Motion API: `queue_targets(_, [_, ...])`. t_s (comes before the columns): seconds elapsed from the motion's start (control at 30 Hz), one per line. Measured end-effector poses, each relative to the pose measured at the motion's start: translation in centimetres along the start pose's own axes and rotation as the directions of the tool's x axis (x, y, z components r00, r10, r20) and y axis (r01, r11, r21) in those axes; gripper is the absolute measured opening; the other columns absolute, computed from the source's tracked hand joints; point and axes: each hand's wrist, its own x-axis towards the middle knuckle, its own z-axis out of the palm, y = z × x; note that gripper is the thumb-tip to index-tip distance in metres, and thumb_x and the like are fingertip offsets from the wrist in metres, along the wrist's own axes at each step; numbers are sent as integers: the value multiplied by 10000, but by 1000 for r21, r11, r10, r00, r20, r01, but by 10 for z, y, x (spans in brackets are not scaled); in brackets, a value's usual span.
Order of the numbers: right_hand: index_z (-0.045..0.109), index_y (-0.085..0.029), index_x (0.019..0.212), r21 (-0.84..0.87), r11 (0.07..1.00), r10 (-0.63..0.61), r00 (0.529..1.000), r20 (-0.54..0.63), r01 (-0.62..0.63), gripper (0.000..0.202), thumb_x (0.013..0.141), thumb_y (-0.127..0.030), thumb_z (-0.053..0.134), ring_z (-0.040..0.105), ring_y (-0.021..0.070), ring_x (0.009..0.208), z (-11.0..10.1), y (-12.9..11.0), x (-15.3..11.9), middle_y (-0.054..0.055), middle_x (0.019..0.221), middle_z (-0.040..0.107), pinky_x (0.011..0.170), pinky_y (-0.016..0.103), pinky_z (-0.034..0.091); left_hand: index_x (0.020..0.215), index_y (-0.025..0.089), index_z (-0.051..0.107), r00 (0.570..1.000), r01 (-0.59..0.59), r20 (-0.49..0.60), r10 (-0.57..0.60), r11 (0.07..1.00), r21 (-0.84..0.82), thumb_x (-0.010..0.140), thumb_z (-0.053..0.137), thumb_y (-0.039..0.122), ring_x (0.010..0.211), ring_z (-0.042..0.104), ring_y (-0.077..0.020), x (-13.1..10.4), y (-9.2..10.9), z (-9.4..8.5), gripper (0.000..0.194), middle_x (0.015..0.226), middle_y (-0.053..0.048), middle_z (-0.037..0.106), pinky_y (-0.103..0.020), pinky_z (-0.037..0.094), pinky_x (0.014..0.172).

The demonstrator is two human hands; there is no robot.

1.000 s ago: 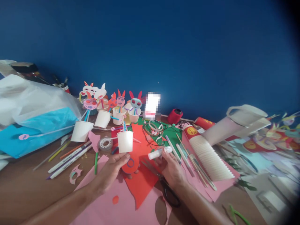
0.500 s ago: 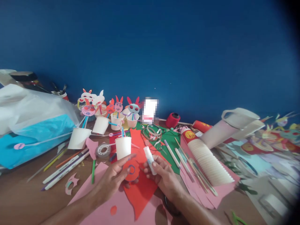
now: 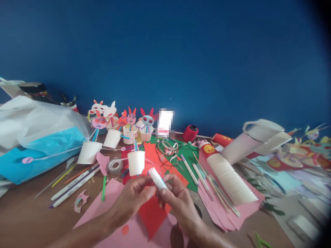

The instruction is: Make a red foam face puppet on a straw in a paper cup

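Note:
My right hand (image 3: 178,199) is closed around a white glue stick (image 3: 156,177), which tilts up and to the left. Against the tube's left side, the fingers of my left hand (image 3: 138,191) are drawn together, with the thumb bent in. Their tips are partly hidden behind the tube. Beneath both hands lies a pointed red sheet (image 3: 152,220) on top of pink paper (image 3: 111,230). A white paper cup (image 3: 136,162) with blue straws stands just beyond my left hand. I cannot make out the orange paper disc clearly.
Several cups with animal-face cutouts (image 3: 131,117) stand along the blue wall. To the left are markers (image 3: 74,187), a tape roll (image 3: 115,165) and a plastic bag (image 3: 38,120). On the right lie stacked cups (image 3: 232,179), sticks (image 3: 210,182) and a white jug (image 3: 245,141).
The orange disc has left my left hand's visible grip. My left fingers have come over to the glue stick, and the glue stick has shifted left and tilted further.

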Motion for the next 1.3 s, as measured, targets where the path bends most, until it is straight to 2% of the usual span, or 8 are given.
queue_targets(0.3, [515, -135, 823, -27, 997, -80, 993, -93, 77, 265, 799, -394, 567, 545, 87, 523, 3, -15, -6, 9, 608, 591, 527, 197, 406, 939, 122, 629, 996, -93, -19, 91, 978, -187, 807, 536, 299, 505, 530, -131, 18, 8, 24, 240, 562, -3, 544, -264, 425, 511])
queue_targets(0.43, [581, -72, 809, 80, 994, 85, 988, -132, -75, 440, 856, -478, 418, 573, 113, 498, -2, -14, -2, 93, 653, 631, 504, 224, 418, 975, 147, 609, 994, -103, 12, 110, 963, -250, 810, 524, 307, 399, 514, -132, 26, 10, 23, 246, 483, 36, 494, -280, 440, 445])
queue_targets(0.57, [595, -66, 781, 189, 963, 207, 976, -72, -190, 475, 842, -504, 419, 523, 90, 391, -7, -5, 5, 64, 543, 604, 407, 186, 363, 968, 149, 607, 996, -86, 3, 89, 973, -216, 793, 545, 325, 384, 519, -119, 31, 6, 21, 256, 547, 26, 535, -257, 433, 422])
queue_targets(0.77, [553, -108, 693, 141, 983, 125, 990, -60, -116, 390, 789, -486, 532, 460, 54, 366, -12, 7, 12, 7, 505, 560, 386, 160, 315, 845, 113, 661, 975, -115, -199, 96, 990, -87, 681, 662, 362, 640, 574, -152, 34, 7, 17, 298, 697, -39, 629, -249, 460, 605])
queue_targets(1.0, [533, -144, 744, 105, 994, -27, 995, -91, 36, 308, 658, -375, 719, 456, 54, 485, -12, 6, 13, -37, 556, 523, 493, 167, 343, 877, 127, 665, 968, -136, -215, 127, 990, -28, 744, 611, 339, 708, 554, -151, 32, 6, 13, 257, 707, -21, 618, -243, 430, 677])
queue_targets(1.1, [563, -120, 776, 178, 981, 83, 996, -38, -75, 376, 734, -491, 599, 481, 75, 473, -11, 10, 13, 6, 593, 553, 468, 187, 347, 951, 126, 645, 982, -101, -169, 88, 993, -67, 757, 585, 375, 545, 526, -126, 33, 5, 13, 321, 602, -2, 588, -245, 428, 566])
queue_targets(1.2, [587, -81, 718, 205, 958, 197, 980, 29, -199, 576, 836, -585, 334, 465, 83, 394, -12, 16, 13, 39, 545, 542, 405, 199, 306, 923, 121, 653, 979, -98, -183, 85, 993, -63, 731, 617, 374, 611, 558, -142, 33, 5, 13, 320, 648, -19, 618, -247, 437, 618])
queue_targets(1.3, [580, -94, 699, 179, 977, 115, 993, 13, -115, 442, 847, -483, 432, 450, 68, 408, -16, 18, 12, 21, 549, 530, 419, 189, 288, 900, 121, 658, 976, -115, -193, 102, 992, -55, 728, 626, 358, 691, 576, -155, 33, 5, 13, 294, 691, -27, 636, -249, 438, 676])
